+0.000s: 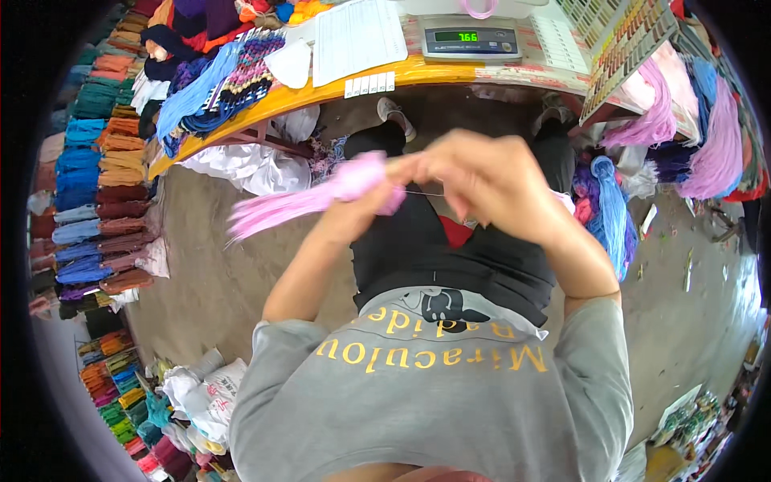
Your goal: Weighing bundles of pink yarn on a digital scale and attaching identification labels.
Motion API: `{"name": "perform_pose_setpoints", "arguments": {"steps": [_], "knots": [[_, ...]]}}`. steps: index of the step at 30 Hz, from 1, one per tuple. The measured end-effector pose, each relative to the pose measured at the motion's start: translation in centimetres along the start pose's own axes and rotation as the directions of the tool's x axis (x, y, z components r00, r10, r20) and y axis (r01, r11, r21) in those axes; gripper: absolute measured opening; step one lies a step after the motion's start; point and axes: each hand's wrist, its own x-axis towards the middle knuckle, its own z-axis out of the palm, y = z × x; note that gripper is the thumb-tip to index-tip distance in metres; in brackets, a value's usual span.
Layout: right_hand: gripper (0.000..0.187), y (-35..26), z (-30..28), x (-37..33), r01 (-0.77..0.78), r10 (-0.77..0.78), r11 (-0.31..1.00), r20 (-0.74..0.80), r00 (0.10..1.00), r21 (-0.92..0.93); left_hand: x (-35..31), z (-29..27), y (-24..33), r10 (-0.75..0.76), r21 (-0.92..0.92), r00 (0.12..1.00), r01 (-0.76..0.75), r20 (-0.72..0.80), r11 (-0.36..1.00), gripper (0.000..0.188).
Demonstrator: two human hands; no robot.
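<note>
Centrally, the left hand (pixel 357 209) had its fingers closed around a bundle of soft pink yarn strands (pixel 359 178), positioned left of frame centre with loose ends trailing left. The right hand (pixel 494 185) was curled just beside it, blurred; whether its fingers gripped the thin pale thread (pixel 426 194) between the hands could not be determined. Beyond, at top centre, a grey electronic scale (pixel 471 48) stood on a yellow-edged table (pixel 438 71). Folded multicoloured yarn skeins (pixel 120 165) were stacked along the left of the frame.

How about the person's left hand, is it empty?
No, the left hand has its fingers around a pink yarn bundle.
</note>
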Motion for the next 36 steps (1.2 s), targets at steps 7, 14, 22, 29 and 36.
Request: {"name": "perform_pose_setpoints", "arguments": {"steps": [7,14,22,29,36], "knots": [[0.026,8.6,-9.8,0.5,-0.194,0.152,0.981,-0.658,0.738,0.009,-3.9,-1.2,3.4,-0.071,-0.266,0.871,0.225,0.485,0.938,0.038],[0.023,14.2,-2.4,-0.8,-0.172,0.023,0.944,-0.463,0.886,-0.281,-5.6,0.6,7.1,-0.235,-0.318,0.919,0.337,0.316,0.886,0.039],[0.083,9.9,10.2,0.9,-0.545,-0.128,0.241,0.583,0.803,0.803,0.2,2.9,12.7,-0.119,-0.548,0.993,0.093,-0.012,0.831,0.035],[0.046,7.3,7.7,-5.0,-0.794,-0.068,0.120,0.803,0.592,0.596,-1.7,-14.6,13.7,0.103,-0.901,0.970,-0.241,-0.218,0.360,0.026],[0.038,11.1,3.1,-7.3,-0.796,0.321,0.333,0.734,0.599,0.505,-11.9,-26.6,14.3,0.045,-0.735,0.821,-0.532,-0.569,0.421,0.026]]}}
